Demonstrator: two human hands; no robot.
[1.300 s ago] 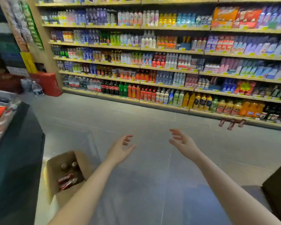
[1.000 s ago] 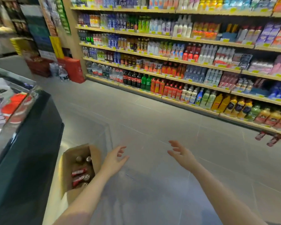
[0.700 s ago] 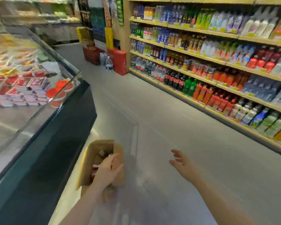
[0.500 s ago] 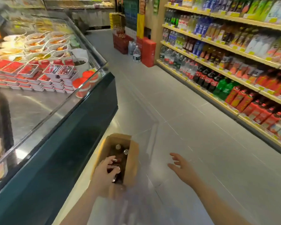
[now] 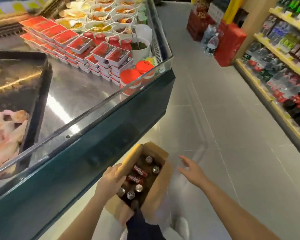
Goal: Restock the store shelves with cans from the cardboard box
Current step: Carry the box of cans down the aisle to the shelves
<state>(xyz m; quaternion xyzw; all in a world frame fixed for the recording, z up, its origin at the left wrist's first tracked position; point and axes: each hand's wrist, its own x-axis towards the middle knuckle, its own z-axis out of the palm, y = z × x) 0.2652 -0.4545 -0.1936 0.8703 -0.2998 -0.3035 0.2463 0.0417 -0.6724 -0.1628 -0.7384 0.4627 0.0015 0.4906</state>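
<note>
We reach down with our left hand (image 5: pixel 111 177) to the cardboard box (image 5: pixel 160 189) on the grey tiled floor (image 5: pixel 223 118), fingers curled over the box's left flap and gripping it. Our right hand (image 5: pixel 191 171) hovers just right of the box, fingers spread and relaxed, holding nothing, apart from the cardboard. Both forearms are bare and run in from the bottom edge.

Inside the box stand cans (image 5: pixel 139 187), several showing round silver tops, with two red-labelled ones lying on their sides above them; the labels are too blurred to read. The box's near end is hidden behind a dark garment at the bottom of the frame, and a white shoe (image 5: pixel 182 226) just below the box is smeared by motion.

Left of the box rises a dark green chilled display case (image 5: pixel 93 135) with a glass top, holding red-lidded white trays (image 5: pixel 100 52). Well to the right of the box, the wooden store shelves (image 5: pixel 280 94) of bottles are cut off by the frame and blurred.
</note>
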